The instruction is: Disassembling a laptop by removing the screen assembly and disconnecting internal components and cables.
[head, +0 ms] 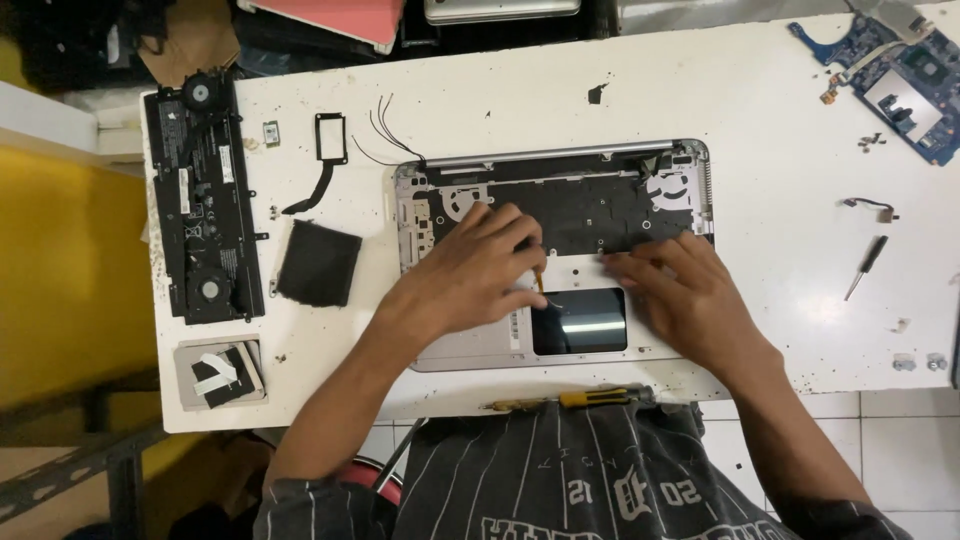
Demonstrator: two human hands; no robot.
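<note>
Silver laptop shell (pixel 480 345) is lying gutted on the white table (pixel 760 120). Left hand (pixel 470 275) is pinching a yellow-handled tool (pixel 538 283) above the dark trackpad opening (pixel 580 322); right hand (pixel 690 295) is pressing flat, fingers spread (bracing the shell). Judging by this, prying inside calls for steady pressure.

Person wore a dark grey short-sleeved shirt (pixel 590 470) with thin pale vertical stripes and white printed graphics across the chest. Both forearms bare. Left hand (pixel 470 275) and right hand (pixel 690 295) ungloved; no rings or watch visible.
</note>
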